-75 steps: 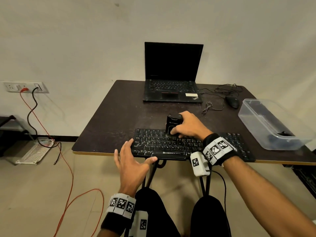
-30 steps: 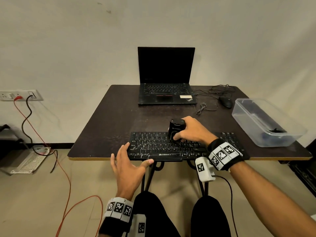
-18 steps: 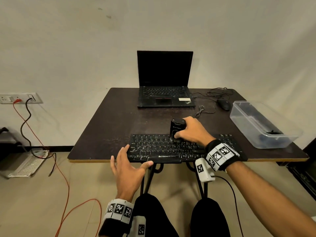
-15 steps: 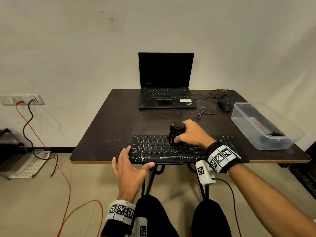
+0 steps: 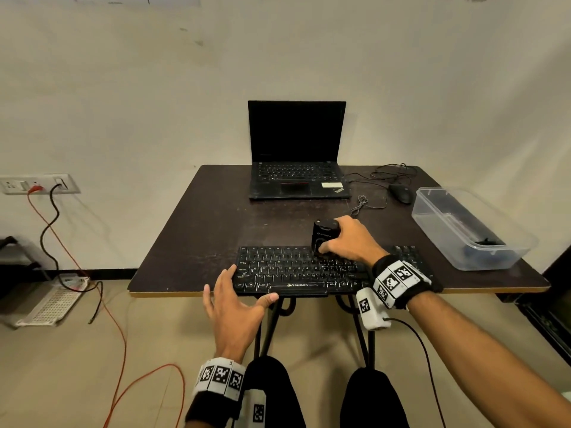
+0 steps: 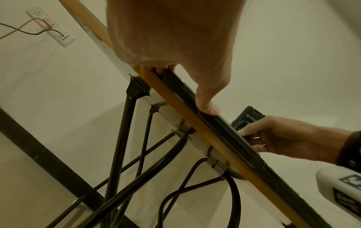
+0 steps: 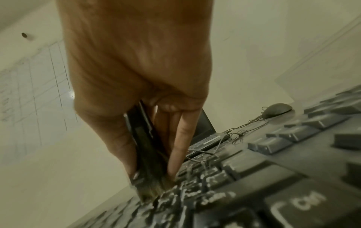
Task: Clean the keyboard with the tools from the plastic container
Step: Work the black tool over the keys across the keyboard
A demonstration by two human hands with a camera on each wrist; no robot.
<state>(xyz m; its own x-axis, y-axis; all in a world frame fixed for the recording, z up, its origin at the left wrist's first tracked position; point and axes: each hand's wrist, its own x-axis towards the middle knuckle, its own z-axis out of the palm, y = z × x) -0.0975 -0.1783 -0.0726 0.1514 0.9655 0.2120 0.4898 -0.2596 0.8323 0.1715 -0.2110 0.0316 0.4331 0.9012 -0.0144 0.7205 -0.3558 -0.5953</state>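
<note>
A black keyboard (image 5: 296, 268) lies along the table's near edge. My right hand (image 5: 346, 240) grips a small black brush tool (image 5: 323, 236), standing upright on the keyboard's upper middle rows. In the right wrist view the brush tool (image 7: 145, 148) has its bristles down among the keys (image 7: 215, 182). My left hand (image 5: 234, 301) is spread at the keyboard's front left corner, thumb against its front edge; the left wrist view shows the thumb (image 6: 207, 106) on the keyboard's rim (image 6: 230, 128). A clear plastic container (image 5: 463, 227) sits at the right with dark items inside.
An open black laptop (image 5: 296, 156) stands at the back of the dark table (image 5: 216, 223). A mouse (image 5: 400, 193) with a tangled cable lies beside it. Black metal table legs (image 6: 121, 138) run below. Cables hang from a wall socket (image 5: 37, 183) at left.
The brush tool and right hand stay near the keyboard's upper middle, shifting only slightly. The head view has tilted up, so everything sits lower in frame. The left hand keeps its place.
</note>
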